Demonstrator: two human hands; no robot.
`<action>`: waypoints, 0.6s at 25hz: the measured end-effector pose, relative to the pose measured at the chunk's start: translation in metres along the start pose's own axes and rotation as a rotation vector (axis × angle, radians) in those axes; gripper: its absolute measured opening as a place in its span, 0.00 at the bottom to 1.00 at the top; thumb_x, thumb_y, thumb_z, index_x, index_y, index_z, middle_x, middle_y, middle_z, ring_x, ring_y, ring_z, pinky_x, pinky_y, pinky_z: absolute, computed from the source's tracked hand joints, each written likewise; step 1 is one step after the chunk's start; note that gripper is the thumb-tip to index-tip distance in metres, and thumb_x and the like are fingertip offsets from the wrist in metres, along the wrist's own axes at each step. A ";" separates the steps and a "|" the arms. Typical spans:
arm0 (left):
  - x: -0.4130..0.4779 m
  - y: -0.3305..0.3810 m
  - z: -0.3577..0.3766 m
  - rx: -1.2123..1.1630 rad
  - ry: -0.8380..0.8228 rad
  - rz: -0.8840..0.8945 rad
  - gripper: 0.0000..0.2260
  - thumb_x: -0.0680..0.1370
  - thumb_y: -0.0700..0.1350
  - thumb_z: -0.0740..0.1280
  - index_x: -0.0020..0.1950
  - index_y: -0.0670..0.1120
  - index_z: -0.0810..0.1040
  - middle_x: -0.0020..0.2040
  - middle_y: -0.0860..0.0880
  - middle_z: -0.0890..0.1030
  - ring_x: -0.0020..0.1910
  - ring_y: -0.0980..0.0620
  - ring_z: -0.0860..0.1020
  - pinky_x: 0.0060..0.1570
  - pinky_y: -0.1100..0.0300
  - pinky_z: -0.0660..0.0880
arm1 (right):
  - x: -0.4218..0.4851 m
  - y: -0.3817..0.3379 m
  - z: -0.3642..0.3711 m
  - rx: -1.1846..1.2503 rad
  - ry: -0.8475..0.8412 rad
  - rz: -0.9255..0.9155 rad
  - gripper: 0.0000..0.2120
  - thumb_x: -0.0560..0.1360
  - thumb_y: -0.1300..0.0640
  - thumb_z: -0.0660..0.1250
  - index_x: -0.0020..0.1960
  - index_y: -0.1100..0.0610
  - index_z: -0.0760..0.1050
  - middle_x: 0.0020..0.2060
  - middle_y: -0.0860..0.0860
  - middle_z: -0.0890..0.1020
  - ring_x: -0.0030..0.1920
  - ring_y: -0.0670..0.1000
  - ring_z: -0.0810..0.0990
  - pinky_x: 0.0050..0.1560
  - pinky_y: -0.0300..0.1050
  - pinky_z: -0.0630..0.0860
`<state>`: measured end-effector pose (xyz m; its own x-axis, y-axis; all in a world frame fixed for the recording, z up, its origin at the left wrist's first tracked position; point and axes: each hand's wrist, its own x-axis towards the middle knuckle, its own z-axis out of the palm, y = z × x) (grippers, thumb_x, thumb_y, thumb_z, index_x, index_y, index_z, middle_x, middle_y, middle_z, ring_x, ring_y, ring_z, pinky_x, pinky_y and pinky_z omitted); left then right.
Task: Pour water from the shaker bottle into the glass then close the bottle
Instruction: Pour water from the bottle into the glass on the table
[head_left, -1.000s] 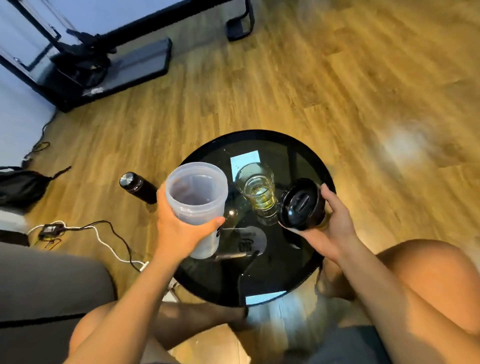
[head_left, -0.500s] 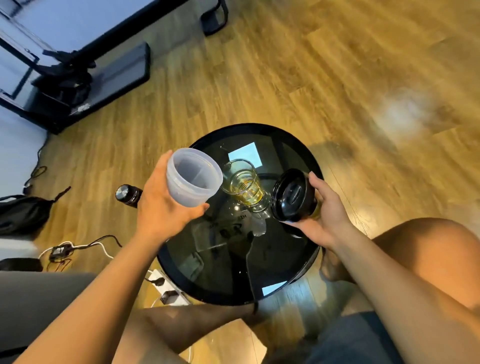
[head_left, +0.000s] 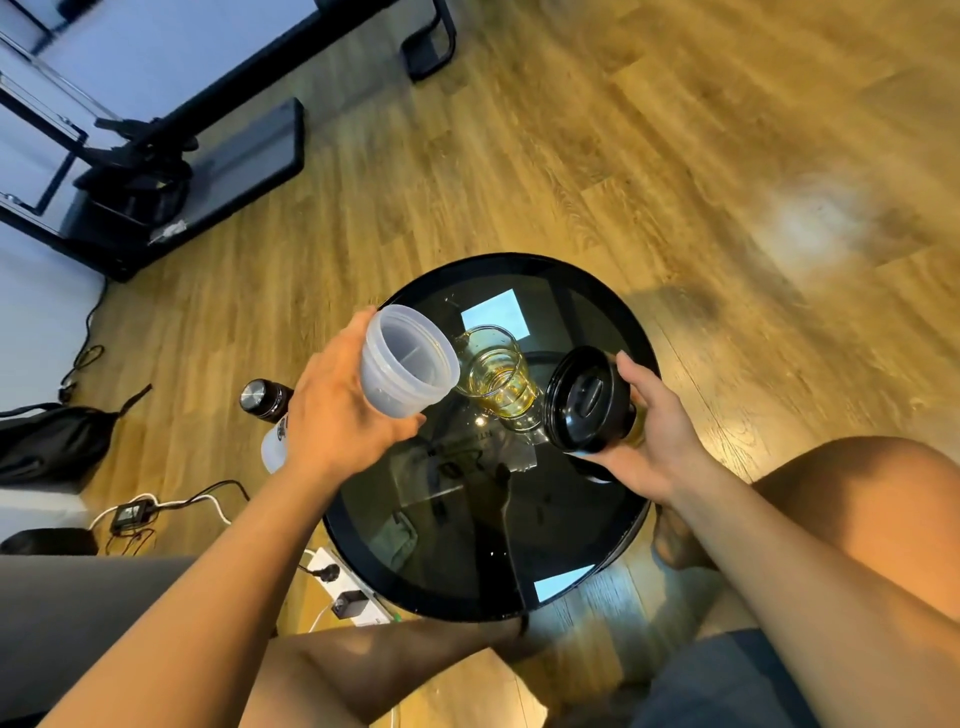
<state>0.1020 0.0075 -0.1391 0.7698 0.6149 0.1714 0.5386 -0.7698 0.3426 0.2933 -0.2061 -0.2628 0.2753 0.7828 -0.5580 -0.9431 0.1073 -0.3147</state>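
Shaker bottle (head_left: 405, 364), translucent and lidless, is held tilted in the left hand (head_left: 337, 415). Fingers and thumb wrap round its wall. Its open mouth is turned toward the glass (head_left: 498, 384), just beside the glass's rim, above the round dark surface (head_left: 467, 545). The glass stands upright near the middle of the surface, between the two hands, and holds liquid of a yellowish cast. The right hand (head_left: 660, 441) grips the bottle's black lid (head_left: 587, 400) by its edge, just right of the glass, with the lid's broad face turned to the camera. On the wooden floor (head_left: 675, 182) to the left are a dark flask (head_left: 262, 400) with a metal cap and a white power strip (head_left: 343, 587).
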 end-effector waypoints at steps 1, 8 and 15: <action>0.001 0.000 0.000 0.022 -0.011 -0.023 0.50 0.58 0.54 0.82 0.76 0.60 0.63 0.66 0.58 0.77 0.63 0.45 0.77 0.58 0.39 0.77 | 0.000 0.000 0.000 -0.001 0.008 0.005 0.40 0.56 0.44 0.81 0.65 0.55 0.76 0.61 0.63 0.80 0.59 0.68 0.80 0.51 0.65 0.80; 0.010 0.005 0.001 0.083 -0.073 -0.028 0.48 0.61 0.47 0.84 0.78 0.50 0.66 0.67 0.48 0.78 0.63 0.42 0.77 0.61 0.40 0.74 | 0.000 0.001 0.002 0.003 0.036 0.020 0.39 0.55 0.45 0.82 0.62 0.55 0.76 0.61 0.62 0.79 0.59 0.68 0.79 0.48 0.65 0.81; 0.008 0.007 -0.001 0.176 -0.050 -0.010 0.46 0.61 0.48 0.82 0.77 0.53 0.67 0.66 0.50 0.78 0.59 0.43 0.77 0.57 0.43 0.75 | 0.001 0.001 0.001 -0.014 0.032 0.023 0.39 0.56 0.44 0.81 0.63 0.55 0.76 0.62 0.63 0.78 0.60 0.68 0.78 0.52 0.66 0.80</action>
<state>0.1119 0.0072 -0.1340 0.7775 0.6171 0.1213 0.5948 -0.7842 0.1766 0.2919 -0.2041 -0.2629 0.2598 0.7651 -0.5892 -0.9465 0.0807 -0.3125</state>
